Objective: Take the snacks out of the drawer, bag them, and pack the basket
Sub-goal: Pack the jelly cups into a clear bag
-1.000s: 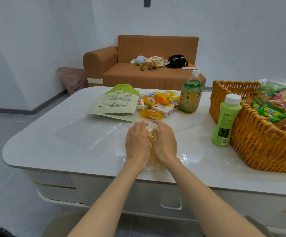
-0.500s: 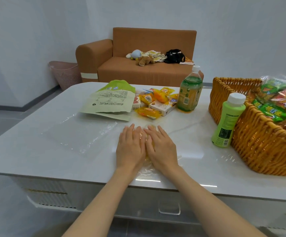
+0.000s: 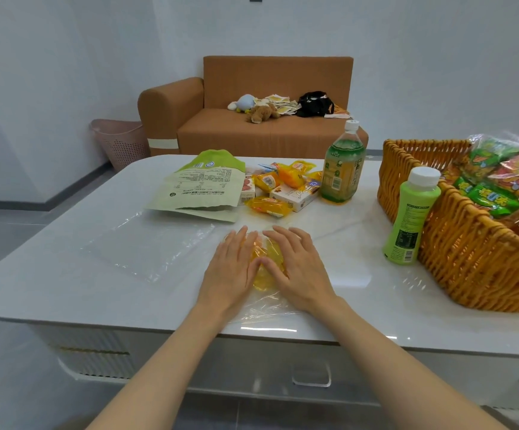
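While the left hand (image 3: 231, 270) and right hand (image 3: 300, 270) lay flat, fingers (image 3: 240, 240) straight, they pressed the bagged yellow snacks (image 3: 266, 270) near the table's (image 3: 360, 293) front edge. Bare table ran rightward to the green bottle (image 3: 411, 218) just beside the basket (image 3: 475, 262).

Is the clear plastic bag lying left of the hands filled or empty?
Empty: the clear bag lies flat on the table, with only white tabletop showing through it and no snacks inside.
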`<state>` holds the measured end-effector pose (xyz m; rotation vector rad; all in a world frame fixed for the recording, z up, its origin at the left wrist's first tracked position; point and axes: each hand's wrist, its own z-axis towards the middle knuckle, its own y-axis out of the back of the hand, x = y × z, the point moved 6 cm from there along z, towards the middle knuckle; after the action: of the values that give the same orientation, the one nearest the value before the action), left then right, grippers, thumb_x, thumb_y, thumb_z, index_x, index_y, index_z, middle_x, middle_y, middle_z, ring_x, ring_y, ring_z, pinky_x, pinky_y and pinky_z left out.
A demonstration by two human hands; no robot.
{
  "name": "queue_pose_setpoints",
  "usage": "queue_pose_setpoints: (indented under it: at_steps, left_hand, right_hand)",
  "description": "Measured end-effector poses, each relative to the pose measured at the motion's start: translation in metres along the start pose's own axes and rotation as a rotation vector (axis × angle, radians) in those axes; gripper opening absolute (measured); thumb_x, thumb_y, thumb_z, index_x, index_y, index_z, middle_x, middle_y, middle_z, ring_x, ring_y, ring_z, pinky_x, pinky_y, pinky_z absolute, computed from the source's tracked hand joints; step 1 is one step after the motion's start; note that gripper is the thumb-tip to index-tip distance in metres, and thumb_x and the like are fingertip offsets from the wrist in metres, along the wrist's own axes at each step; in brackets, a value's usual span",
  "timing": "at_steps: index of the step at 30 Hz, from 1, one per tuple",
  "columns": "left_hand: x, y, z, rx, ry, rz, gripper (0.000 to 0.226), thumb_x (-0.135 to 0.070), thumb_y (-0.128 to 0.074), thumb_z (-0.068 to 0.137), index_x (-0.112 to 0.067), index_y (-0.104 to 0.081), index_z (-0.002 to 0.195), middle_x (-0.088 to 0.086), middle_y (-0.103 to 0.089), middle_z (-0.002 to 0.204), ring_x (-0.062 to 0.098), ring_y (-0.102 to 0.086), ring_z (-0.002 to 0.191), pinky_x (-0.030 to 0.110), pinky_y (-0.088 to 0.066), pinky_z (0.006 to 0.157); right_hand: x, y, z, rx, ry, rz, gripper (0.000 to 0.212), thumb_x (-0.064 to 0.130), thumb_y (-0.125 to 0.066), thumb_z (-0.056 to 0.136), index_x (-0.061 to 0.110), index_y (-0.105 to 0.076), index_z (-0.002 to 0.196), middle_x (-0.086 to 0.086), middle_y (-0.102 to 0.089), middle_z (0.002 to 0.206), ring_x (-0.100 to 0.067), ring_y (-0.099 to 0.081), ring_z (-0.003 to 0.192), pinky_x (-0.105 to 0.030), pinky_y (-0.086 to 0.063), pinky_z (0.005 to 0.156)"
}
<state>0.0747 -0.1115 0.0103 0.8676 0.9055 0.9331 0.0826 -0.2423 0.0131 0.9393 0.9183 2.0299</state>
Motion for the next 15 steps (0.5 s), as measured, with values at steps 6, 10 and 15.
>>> queue_pose_setpoints:
  at_steps: [6, 10, 15]
  left_hand:
    - [-0.009, 0.008, -0.007, 0.106, 0.041, 0.096, 0.058, -0.050, -0.007, 0.099, -0.028, -0.008, 0.153, -0.005, -0.001, 0.162, 0.019, -0.003, 0.149, 0.045, -0.010, 0.118]
    - [-0.007, 0.034, -0.017, 0.093, -0.004, 0.070, 0.048, -0.038, -0.036, 0.101, -0.031, -0.026, 0.148, -0.004, -0.018, 0.157, 0.017, -0.014, 0.146, 0.044, -0.017, 0.117]
    - [-0.013, 0.060, -0.044, 0.010, -0.264, 0.047, 0.042, -0.049, -0.046, 0.090, -0.024, -0.064, 0.118, 0.004, -0.055, 0.133, 0.027, -0.053, 0.124, 0.043, -0.044, 0.098]
  right_hand:
    - [0.005, 0.017, -0.003, -0.043, 0.009, -0.048, 0.050, 0.056, -0.028, 0.094, 0.031, -0.043, 0.136, 0.006, -0.040, 0.145, -0.020, -0.025, 0.132, -0.036, -0.022, 0.108]
    - [0.009, 0.048, -0.010, -0.179, -0.056, 0.058, 0.021, 0.034, -0.057, 0.092, 0.023, -0.062, 0.110, 0.006, -0.057, 0.116, -0.017, -0.039, 0.111, -0.035, -0.040, 0.092]
    - [0.016, 0.073, -0.038, -0.025, 0.175, 0.005, 0.011, 0.024, -0.068, 0.085, 0.024, -0.067, 0.095, 0.011, -0.065, 0.094, -0.016, -0.051, 0.091, -0.032, -0.045, 0.078]
